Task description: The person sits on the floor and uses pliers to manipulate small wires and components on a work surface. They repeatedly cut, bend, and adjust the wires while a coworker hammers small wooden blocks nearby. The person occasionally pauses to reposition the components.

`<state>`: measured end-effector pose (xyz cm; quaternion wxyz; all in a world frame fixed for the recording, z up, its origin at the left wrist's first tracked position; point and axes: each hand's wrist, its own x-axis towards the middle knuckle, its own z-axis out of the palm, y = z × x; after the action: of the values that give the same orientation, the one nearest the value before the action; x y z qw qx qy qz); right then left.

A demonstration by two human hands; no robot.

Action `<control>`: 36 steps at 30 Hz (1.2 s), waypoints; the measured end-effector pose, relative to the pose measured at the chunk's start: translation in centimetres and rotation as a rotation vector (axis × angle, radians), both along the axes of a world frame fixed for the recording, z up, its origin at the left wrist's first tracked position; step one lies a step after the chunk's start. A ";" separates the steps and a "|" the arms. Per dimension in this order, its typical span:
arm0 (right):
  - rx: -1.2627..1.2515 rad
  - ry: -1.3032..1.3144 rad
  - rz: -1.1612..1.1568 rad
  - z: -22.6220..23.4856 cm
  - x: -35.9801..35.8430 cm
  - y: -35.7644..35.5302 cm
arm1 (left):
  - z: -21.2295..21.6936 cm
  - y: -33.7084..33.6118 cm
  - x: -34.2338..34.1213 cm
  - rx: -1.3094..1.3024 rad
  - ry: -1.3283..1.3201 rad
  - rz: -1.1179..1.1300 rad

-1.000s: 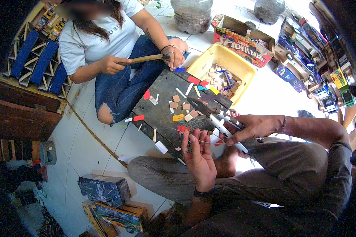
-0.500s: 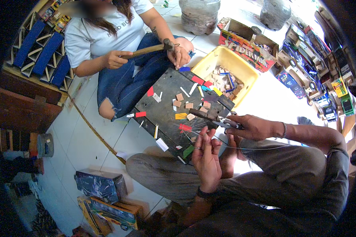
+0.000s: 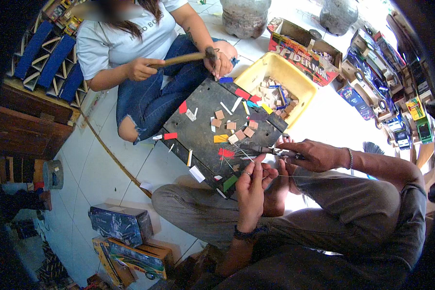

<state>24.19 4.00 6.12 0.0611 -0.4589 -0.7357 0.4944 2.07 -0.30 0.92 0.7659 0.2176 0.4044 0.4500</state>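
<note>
My left hand [image 3: 251,195] is closed near the front right edge of a low dark board [image 3: 188,145], pinching a thin wire [image 3: 299,177] that trails off to the right. Just beyond it, my right hand [image 3: 316,155] grips a pair of pliers [image 3: 289,153], whose jaws point left over the board's edge. Cut wire lengths [image 3: 227,159] lie spread on the board beside a red piece. Small wooden blocks [image 3: 219,114] and red, yellow, white and green strips are scattered there too.
Across the board a person holds a hammer [image 3: 181,59] above a blue piece [image 3: 225,79]. A yellow bin [image 3: 307,99] of wooden blocks stands at the far right. Toy vehicles line the right side. Boxed toys [image 3: 118,224] sit on the floor at the lower left.
My left hand has shifted slightly, its fingers drawing together on the wire. My right hand has moved a little right with the pliers. The other person's hammer has shifted slightly.
</note>
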 end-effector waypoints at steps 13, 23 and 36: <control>0.242 -0.295 0.094 0.5 -0.7 -0.7 | -1.3 0.0 -0.2 0.051 0.129 -0.125; 0.316 -0.226 0.077 -0.5 -0.5 -0.9 | -1.6 0.1 -0.2 0.076 0.169 -0.157; 0.288 -0.310 0.084 -1.3 -0.6 -1.4 | -2.0 0.0 0.0 0.045 0.178 -0.115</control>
<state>23.58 2.63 4.85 -0.0082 -0.4850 -0.8177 0.3099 2.03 -0.28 -1.12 0.7466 0.2965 0.4475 0.3930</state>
